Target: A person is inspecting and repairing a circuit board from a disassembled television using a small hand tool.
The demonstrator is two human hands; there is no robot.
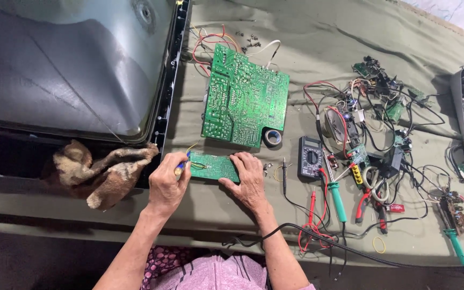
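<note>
Small green circuit board (pixel 214 166) lying long axis left-to-right between the hands: left hand (pixel 167 185) clenched around a blue-handled tool (pixel 181 167) at its left end, right hand (pixel 249 179) pressed flat, fingers released, on its right end.

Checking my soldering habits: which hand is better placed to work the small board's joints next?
Likely the left hand: it holds the tool at the small board edge; the right hand lies flat, steadying it.
</note>
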